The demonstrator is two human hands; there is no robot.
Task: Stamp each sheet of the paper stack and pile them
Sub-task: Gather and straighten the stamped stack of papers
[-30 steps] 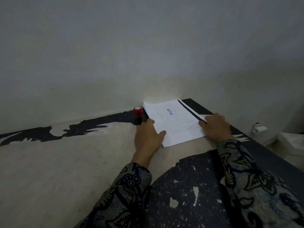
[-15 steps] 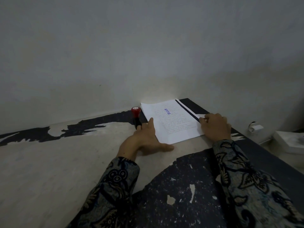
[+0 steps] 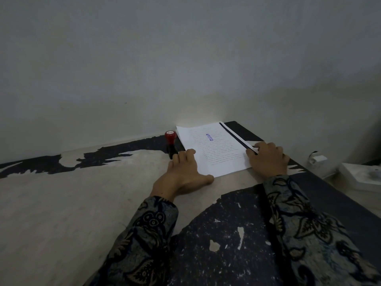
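Paper stack (image 3: 214, 149) lies between flat left hand (image 3: 183, 174) and right hand (image 3: 268, 159), whose fingertips pinch its edge.

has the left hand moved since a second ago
Yes. The left hand slid back toward the person and turned flat beside the paper stack; its thumb, which lay on the sheet's left edge before, now sits at the near corner, judged against the stamp.
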